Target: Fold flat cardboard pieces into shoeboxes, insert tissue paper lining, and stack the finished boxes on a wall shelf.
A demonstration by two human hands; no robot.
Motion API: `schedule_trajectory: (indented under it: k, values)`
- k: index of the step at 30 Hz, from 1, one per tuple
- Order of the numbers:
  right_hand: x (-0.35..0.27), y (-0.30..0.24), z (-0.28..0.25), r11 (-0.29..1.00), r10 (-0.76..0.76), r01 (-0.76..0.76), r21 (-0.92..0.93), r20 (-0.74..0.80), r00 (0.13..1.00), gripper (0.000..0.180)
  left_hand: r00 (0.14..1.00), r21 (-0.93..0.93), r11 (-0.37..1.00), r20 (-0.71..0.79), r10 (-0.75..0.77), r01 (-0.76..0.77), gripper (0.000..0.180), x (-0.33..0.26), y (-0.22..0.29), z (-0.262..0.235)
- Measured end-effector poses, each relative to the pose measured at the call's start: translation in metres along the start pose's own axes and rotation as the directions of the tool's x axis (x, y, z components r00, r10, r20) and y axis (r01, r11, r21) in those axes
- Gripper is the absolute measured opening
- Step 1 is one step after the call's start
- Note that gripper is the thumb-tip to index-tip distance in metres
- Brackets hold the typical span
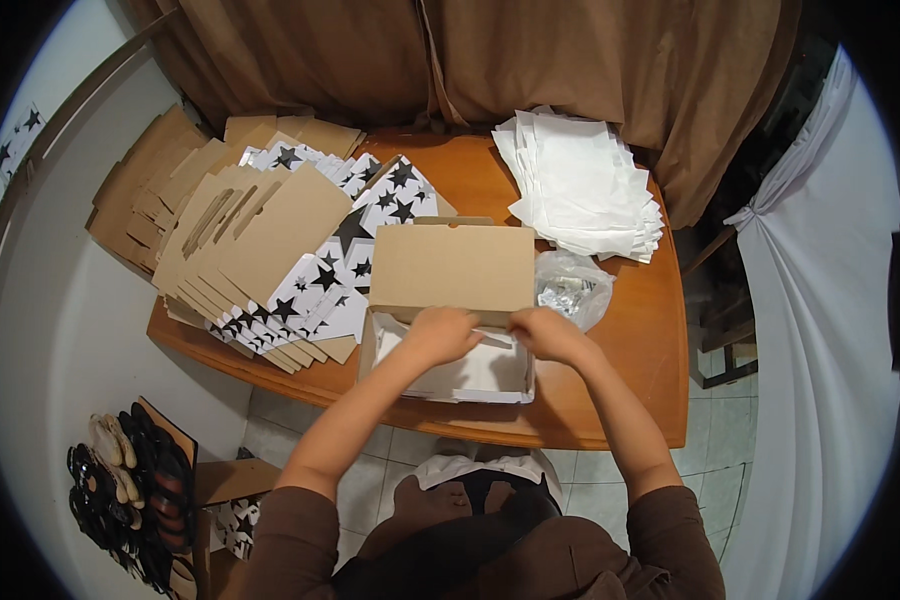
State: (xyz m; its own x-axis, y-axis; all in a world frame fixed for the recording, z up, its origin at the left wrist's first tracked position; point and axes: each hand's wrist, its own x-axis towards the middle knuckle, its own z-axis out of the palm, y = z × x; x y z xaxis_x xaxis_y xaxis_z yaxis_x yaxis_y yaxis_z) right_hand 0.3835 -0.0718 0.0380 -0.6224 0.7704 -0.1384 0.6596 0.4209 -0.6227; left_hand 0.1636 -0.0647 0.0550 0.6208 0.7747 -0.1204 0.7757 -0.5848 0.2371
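In front of me an open cardboard box has its brown lid (454,266) raised at the back and a white inside (470,378). My left hand (442,335) is closed over the back part of the box, just in front of the lid. My right hand (550,334) is closed near the back right corner. A thin white piece, like tissue paper (495,339), stretches between the two hands, and the fingers seem to pinch it. The fingertips are partly hidden, so the exact grip is hard to make out.
Flattened brown cartons (280,235) and white star-printed ones (325,275) pile up at the left. White paper sheets (580,185) lie stacked at the far right, behind a clear plastic bag (575,287). Shoes (135,490) stand low at the left, below the wooden table (635,370).
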Motion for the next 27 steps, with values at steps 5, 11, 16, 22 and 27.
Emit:
schedule_trajectory:
  k: [5,11,16,22,27]
  values:
    - [-0.008,0.052,-0.016,0.878,0.026,-0.222,-0.423,-0.422,0.906,0.013,0.926,-0.172,0.979,-0.376,0.037,-0.109,0.024,0.06,0.053,0.018]
    - [-0.008,0.09,-0.01,0.715,-0.024,-0.225,-0.662,-0.345,0.938,0.011,0.897,-0.17,0.979,-0.442,0.025,-0.111,0.026,0.085,0.064,0.051]
    - [-0.017,0.078,-0.032,0.708,-0.05,-0.21,-0.674,-0.345,0.937,0.008,0.883,-0.203,0.973,-0.47,0.005,-0.114,0.025,0.078,0.066,0.055]
    - [-0.016,0.037,-0.054,0.996,0.088,-0.091,0.009,-0.344,0.935,0.017,0.865,-0.283,0.958,-0.49,-0.108,-0.041,0.023,0.047,0.056,0.047]
    - [0.012,0.001,-0.022,0.958,0.126,-0.044,0.284,-0.275,0.953,0.022,0.813,-0.328,0.941,-0.525,-0.251,0.079,0.02,0.006,0.035,0.022]
